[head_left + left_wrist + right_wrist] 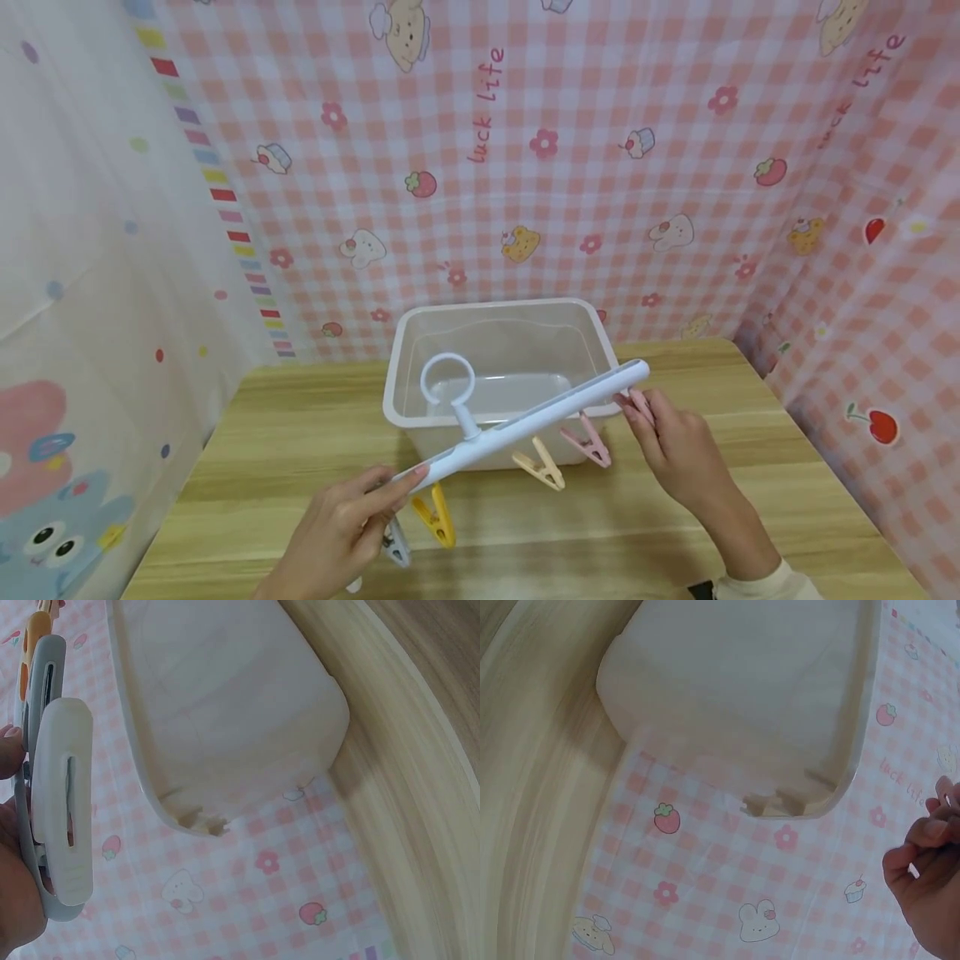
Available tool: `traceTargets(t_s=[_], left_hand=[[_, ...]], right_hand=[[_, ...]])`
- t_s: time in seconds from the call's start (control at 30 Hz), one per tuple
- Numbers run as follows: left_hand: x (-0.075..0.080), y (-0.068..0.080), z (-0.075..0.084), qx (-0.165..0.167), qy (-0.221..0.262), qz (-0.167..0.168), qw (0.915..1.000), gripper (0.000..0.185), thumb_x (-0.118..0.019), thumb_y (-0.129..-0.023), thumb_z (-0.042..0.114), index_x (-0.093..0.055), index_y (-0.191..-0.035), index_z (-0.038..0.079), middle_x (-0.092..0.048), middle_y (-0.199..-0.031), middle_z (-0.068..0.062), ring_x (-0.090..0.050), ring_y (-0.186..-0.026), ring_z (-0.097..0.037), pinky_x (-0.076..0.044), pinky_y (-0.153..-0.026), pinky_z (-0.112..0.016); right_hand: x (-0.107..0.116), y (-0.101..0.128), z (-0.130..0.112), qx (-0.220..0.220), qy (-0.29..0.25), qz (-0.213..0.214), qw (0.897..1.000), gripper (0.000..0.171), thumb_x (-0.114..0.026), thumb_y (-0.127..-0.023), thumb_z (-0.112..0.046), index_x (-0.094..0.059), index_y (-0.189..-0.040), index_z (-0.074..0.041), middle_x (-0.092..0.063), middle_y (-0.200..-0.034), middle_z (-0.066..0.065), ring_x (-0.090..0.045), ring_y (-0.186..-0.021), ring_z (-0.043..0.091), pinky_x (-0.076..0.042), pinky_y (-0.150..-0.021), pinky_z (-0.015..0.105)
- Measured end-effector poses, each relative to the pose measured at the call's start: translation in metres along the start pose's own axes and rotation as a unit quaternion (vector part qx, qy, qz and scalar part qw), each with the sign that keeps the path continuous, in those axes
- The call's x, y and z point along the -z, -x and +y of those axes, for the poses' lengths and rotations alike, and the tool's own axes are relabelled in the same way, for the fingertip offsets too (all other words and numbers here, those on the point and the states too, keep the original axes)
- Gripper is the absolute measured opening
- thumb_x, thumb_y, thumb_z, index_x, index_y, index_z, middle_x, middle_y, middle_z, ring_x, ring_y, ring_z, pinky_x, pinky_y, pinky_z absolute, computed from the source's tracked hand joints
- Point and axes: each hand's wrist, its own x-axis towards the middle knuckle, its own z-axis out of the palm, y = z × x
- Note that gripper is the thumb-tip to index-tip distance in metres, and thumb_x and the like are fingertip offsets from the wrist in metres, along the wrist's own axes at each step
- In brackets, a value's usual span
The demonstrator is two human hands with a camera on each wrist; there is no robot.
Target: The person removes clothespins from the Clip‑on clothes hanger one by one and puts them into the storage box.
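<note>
A pale clip hanger with a ring hook slants across the head view, its right end higher. At its left end, my left hand grips the bar, index finger along the top. Below hang a grey clip, a yellow clip, a cream clip and a pink clip. Under the right end, my right hand pinches another pink clip; the fingers partly hide it. A white clip shows close in the left wrist view, beside the left hand.
Behind the hanger, a translucent plastic bin stands on the wooden table near its back edge. A pink checked cloth hangs behind and to the right. On the left hangs a white patterned cloth.
</note>
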Motion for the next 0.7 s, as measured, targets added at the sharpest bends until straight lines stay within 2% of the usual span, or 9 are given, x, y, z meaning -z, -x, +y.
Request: traceTargets(t_s=[0.13, 0.23, 0.33, 0.47, 0.57, 0.7], left_hand=[[-0.001, 0.001, -0.001, -0.003, -0.001, 0.002, 1.0000, 0.043, -0.034, -0.110, 0.032, -0.064, -0.139, 0.019, -0.058, -0.082, 0.009, -0.029, -0.064, 0.009, -0.026, -0.054, 0.000], [-0.001, 0.001, -0.002, -0.008, -0.004, 0.007, 0.9999, 0.042, -0.037, -0.110, 0.031, -0.064, -0.139, 0.019, -0.061, -0.084, 0.006, -0.030, -0.064, 0.009, -0.026, -0.054, 0.000], [-0.002, 0.001, -0.004, -0.013, -0.004, 0.013, 0.9998, 0.042, -0.038, -0.110, 0.032, -0.065, -0.138, 0.017, -0.066, -0.088, 0.002, -0.034, -0.063, 0.008, -0.028, -0.054, -0.001], [-0.003, 0.001, -0.006, -0.019, -0.006, 0.015, 0.9997, 0.041, -0.040, -0.109, 0.031, -0.066, -0.137, 0.016, -0.068, -0.090, 0.000, -0.037, -0.063, 0.007, -0.029, -0.055, -0.002], [-0.003, 0.002, -0.006, -0.019, -0.003, 0.012, 0.9997, 0.039, -0.042, -0.109, 0.030, -0.066, -0.136, 0.015, -0.068, -0.089, 0.000, -0.037, -0.063, 0.007, -0.029, -0.055, -0.002], [-0.003, 0.002, -0.005, -0.019, 0.010, 0.005, 0.9998, 0.038, -0.044, -0.109, 0.027, -0.066, -0.137, 0.013, -0.067, -0.088, 0.001, -0.036, -0.064, 0.008, -0.029, -0.055, -0.001]], right_hand=[[-0.003, 0.000, 0.002, 0.025, 0.047, 0.031, 0.998, 0.049, -0.036, -0.111, -0.039, -0.052, -0.082, -0.003, -0.040, -0.057, -0.005, -0.030, -0.053, 0.001, -0.028, -0.045, 0.020], [-0.006, 0.000, 0.004, 0.043, 0.084, 0.058, 0.994, 0.058, -0.028, -0.111, -0.045, -0.051, -0.080, -0.002, -0.037, -0.055, -0.003, -0.029, -0.051, 0.005, -0.025, -0.045, 0.021], [-0.009, 0.000, 0.006, 0.057, 0.121, 0.085, 0.987, 0.057, -0.029, -0.111, -0.043, -0.053, -0.081, 0.000, -0.036, -0.052, -0.001, -0.030, -0.047, 0.010, -0.023, -0.043, 0.023], [-0.013, -0.001, 0.008, 0.077, 0.156, 0.116, 0.978, 0.053, -0.034, -0.112, -0.038, -0.057, -0.086, 0.003, -0.040, -0.048, 0.002, -0.033, -0.041, 0.014, -0.032, -0.042, 0.033], [-0.014, -0.001, 0.008, 0.084, 0.170, 0.127, 0.974, 0.051, -0.037, -0.112, -0.034, -0.058, -0.088, 0.005, -0.043, -0.047, 0.005, -0.034, -0.038, 0.016, -0.038, -0.046, 0.040], [-0.015, -0.001, 0.009, 0.094, 0.190, 0.139, 0.967, 0.048, -0.040, -0.111, -0.030, -0.060, -0.088, 0.007, -0.047, -0.047, 0.009, -0.036, -0.036, 0.020, -0.039, -0.047, 0.041]])
